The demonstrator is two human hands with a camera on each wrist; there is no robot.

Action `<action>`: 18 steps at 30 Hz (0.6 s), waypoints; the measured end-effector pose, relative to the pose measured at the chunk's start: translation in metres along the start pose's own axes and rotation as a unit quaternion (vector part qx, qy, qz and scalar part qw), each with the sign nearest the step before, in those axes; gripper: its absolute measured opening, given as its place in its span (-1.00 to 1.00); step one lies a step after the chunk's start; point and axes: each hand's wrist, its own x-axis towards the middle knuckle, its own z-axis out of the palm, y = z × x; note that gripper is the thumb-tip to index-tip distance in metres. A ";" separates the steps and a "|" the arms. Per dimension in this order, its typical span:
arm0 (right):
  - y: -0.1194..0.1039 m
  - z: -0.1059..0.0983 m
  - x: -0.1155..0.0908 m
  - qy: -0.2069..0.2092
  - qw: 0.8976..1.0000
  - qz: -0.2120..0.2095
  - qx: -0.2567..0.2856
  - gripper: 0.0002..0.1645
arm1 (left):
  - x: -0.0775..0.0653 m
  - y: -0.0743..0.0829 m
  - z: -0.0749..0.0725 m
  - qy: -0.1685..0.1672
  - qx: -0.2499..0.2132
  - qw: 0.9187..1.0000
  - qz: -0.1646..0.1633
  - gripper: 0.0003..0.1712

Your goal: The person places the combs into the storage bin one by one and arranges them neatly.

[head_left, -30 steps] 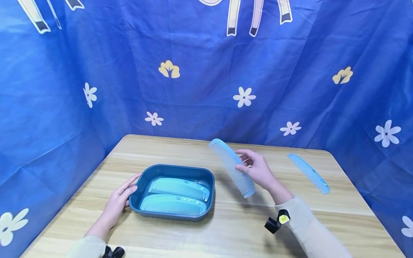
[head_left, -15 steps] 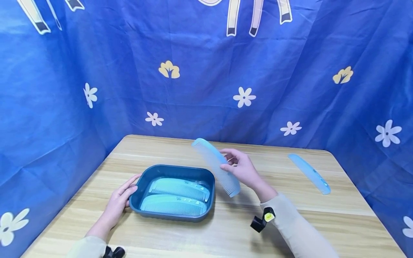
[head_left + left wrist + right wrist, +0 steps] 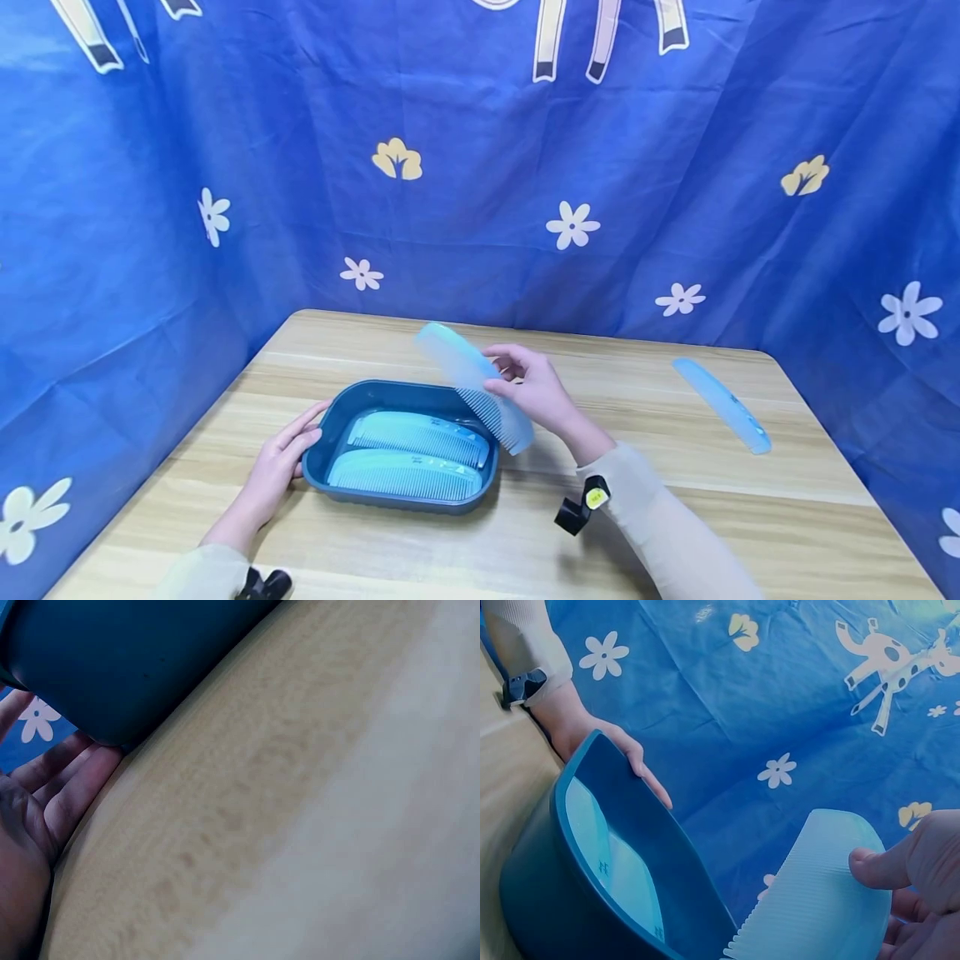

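Between thumb and fingers, my right hand (image 3: 536,392) pinches a pale blue comb (image 3: 452,357) by its spine. That comb slants in the air, its lower end overlapping the right rim of a dark teal plastic basin (image 3: 397,503) in the head view. Teeth of the held comb (image 3: 810,900) face the basin in the right wrist view. Two light blue combs lie flat inside, a rear comb (image 3: 416,437) and a front comb (image 3: 405,475). At the basin's left end, my left hand (image 3: 270,467) holds its wall, thumb at the rim and fingers (image 3: 79,784) against the lower outside.
Another blue comb (image 3: 722,406) lies on the wooden table (image 3: 795,533) at the right. A blue patterned cloth (image 3: 480,167) hangs behind the table and along both sides. A black wrist mount (image 3: 581,504) is strapped on the right sleeve.
My right hand has carried the comb leftward, from beside the basin to its right rim. My left hand and the basin stay in place; the head view has shifted slightly.
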 end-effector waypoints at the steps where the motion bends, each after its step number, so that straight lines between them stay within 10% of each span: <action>1: 0.004 0.002 0.002 -0.001 1.000 -0.001 0.004 -0.53 | 0.000 0.001 0.000 -0.001 -0.002 1.000 0.001 -0.47; 18: 0.033 0.032 0.023 -0.006 1.000 0.001 0.015 -0.60 | -0.001 0.004 0.002 0.006 0.002 1.000 -0.003 -0.47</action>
